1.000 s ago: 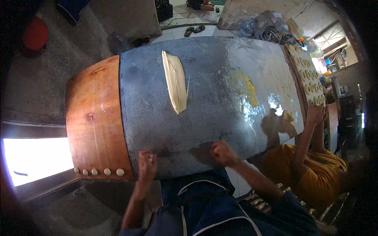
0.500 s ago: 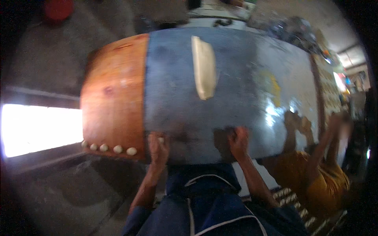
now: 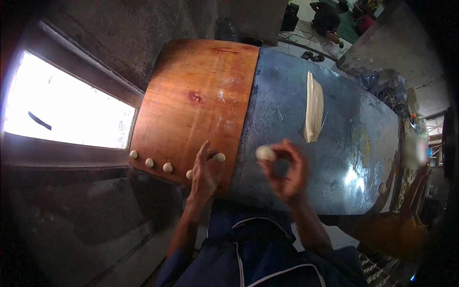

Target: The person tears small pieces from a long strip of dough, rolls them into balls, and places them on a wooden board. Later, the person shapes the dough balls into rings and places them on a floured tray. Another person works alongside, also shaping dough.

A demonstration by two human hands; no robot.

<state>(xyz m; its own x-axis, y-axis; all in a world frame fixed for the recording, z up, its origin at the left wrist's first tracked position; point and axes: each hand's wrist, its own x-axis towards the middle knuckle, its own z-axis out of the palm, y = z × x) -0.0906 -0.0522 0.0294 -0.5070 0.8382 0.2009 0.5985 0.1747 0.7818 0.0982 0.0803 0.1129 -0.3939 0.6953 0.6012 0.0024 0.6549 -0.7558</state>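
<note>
Our right hand (image 3: 297, 174) pinches a dough ball (image 3: 265, 153). Our left hand (image 3: 206, 177) pinches a second ball (image 3: 219, 157) over the wooden surface (image 3: 177, 119).

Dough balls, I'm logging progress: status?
Left hand at dough ball, grip unclear. Right hand pinching another ball. Four dough balls visible along wooden board, one partly hidden by left hand.

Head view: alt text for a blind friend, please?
The right hand holds a pale dough ball above a grey tabletop; another ball shows at the left hand, over a wooden board with more balls along its edge. A long dough strip lies beyond.
</note>
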